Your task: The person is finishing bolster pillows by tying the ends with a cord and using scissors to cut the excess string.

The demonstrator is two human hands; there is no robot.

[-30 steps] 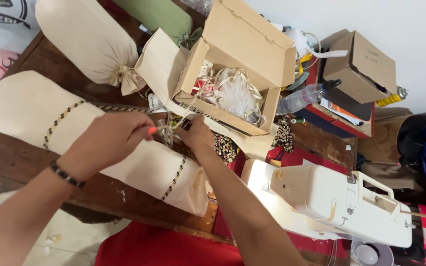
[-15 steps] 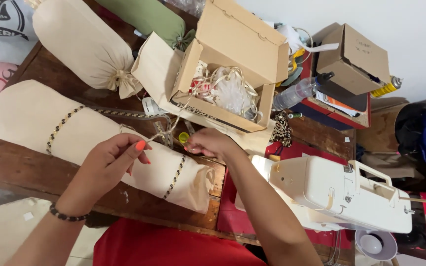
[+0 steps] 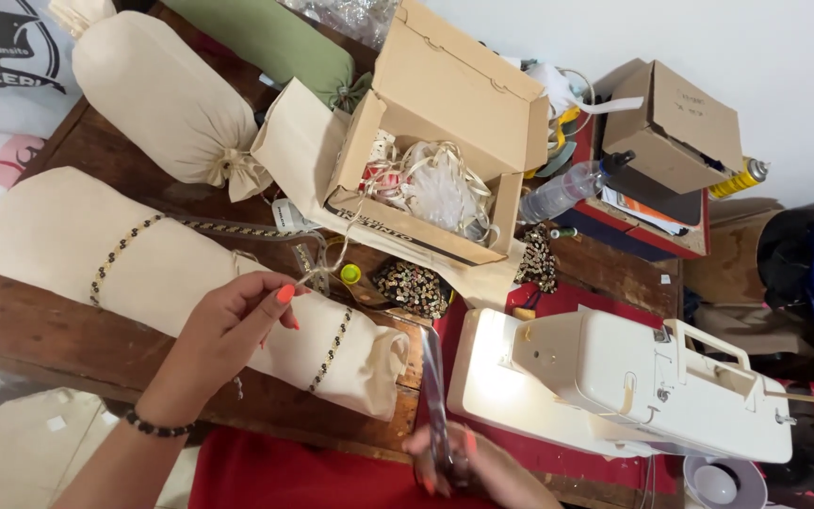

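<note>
While the wooden table (image 3: 40, 330) carries everything, biggest on it is the cream bolster pillow (image 3: 171, 283) lying across the near edge, two beaded trim bands around it. Behind it, a second cream bolster (image 3: 157, 99) with a tied end, and a green bolster (image 3: 275, 42) beyond that. White sewing machine (image 3: 614, 386) sits to the right on red cloth, its lamp lit. Open cardboard box (image 3: 435, 141) in the middle, lid up, full of pale ribbon and trim. Smaller closed cardboard box (image 3: 675, 123) far right, clear plastic bottle (image 3: 562, 193) lying between the two boxes.

Left hand (image 3: 228, 330), orange nails, bead bracelet at the wrist, rests on top of the near bolster; thumb and forefinger pinched shut on a thin strand of trim (image 3: 308, 276) that runs up toward the open box. Right hand (image 3: 449, 462) low at the frame edge, near the sewing machine base, fingers wrapped round the handles of scissors (image 3: 435, 396), blades pointing up and away, blurred; can't tell if blades are parted. Small heap of dark beaded trim (image 3: 412, 286) just beside the bolster's end, below the open box. Tiny yellow-green cap (image 3: 350, 273) next to the pinched strand.
</note>
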